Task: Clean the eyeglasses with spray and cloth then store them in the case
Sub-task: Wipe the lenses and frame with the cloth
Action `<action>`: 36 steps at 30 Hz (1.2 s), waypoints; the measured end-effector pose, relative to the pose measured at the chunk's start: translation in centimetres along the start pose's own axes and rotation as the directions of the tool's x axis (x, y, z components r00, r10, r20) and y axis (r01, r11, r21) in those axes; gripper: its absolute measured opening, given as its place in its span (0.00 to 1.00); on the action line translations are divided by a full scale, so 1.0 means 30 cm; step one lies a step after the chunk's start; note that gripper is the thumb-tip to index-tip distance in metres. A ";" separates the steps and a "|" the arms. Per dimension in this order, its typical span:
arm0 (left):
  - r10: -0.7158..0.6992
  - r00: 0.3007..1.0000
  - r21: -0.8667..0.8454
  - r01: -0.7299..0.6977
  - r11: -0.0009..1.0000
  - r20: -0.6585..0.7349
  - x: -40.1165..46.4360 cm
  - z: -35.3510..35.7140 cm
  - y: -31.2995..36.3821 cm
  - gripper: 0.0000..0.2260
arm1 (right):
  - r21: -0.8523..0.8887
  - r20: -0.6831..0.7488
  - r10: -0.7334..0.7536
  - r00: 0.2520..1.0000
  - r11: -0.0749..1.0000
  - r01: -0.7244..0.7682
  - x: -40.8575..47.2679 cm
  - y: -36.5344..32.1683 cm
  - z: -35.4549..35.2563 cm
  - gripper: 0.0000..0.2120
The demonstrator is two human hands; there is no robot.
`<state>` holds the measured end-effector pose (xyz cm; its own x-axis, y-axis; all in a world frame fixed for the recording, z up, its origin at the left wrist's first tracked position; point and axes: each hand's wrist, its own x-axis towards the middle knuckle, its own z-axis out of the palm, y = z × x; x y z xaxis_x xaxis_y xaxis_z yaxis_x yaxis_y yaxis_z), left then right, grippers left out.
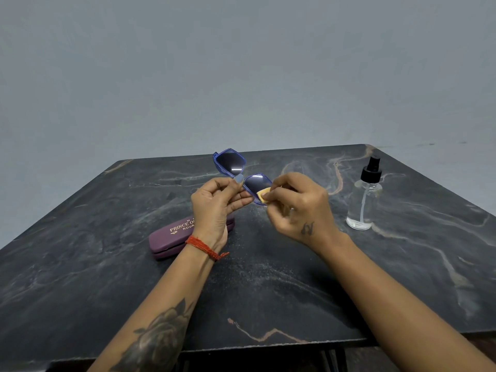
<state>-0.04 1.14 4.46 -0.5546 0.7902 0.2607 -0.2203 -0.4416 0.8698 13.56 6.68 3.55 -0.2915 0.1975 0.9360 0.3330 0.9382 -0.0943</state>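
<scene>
Blue-framed eyeglasses with dark lenses are held above the table, tilted so one lens points up and away. My left hand pinches the frame at the bridge. My right hand presses a small yellow cloth against the lower lens; most of the cloth is hidden under the fingers. A closed purple case with gold lettering lies on the table under my left wrist. A clear spray bottle with a black nozzle stands to the right of my right hand.
The dark marble-patterned table ends at a front edge near my forearms and a back edge by a plain grey wall.
</scene>
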 end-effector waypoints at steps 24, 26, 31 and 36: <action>-0.010 0.999 0.030 0.009 1.000 0.041 -0.014 0.008 -0.002 0.06 | -0.128 -0.022 0.111 0.994 0.985 -0.113 0.000 0.006 0.028 0.09; -0.009 1.000 0.008 0.009 1.000 0.019 -0.010 0.006 0.001 0.06 | -0.143 -0.028 0.134 0.991 0.980 -0.137 0.001 0.006 0.023 0.08; -0.009 1.000 -0.016 0.009 1.000 0.001 -0.005 0.003 0.004 0.06 | -0.123 -0.029 0.114 0.993 0.986 -0.117 -0.001 -0.011 0.015 0.03; -0.013 1.000 -0.039 0.012 0.999 -0.009 -0.003 0.002 0.003 0.06 | -0.060 -0.001 0.033 0.999 0.998 -0.033 -0.013 -0.030 0.024 0.04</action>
<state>0.03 1.06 4.56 -0.5586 0.7921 0.2461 -0.2585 -0.4482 0.8557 12.73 5.97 3.01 -0.2794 0.2282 0.9327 0.3954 0.9125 -0.1048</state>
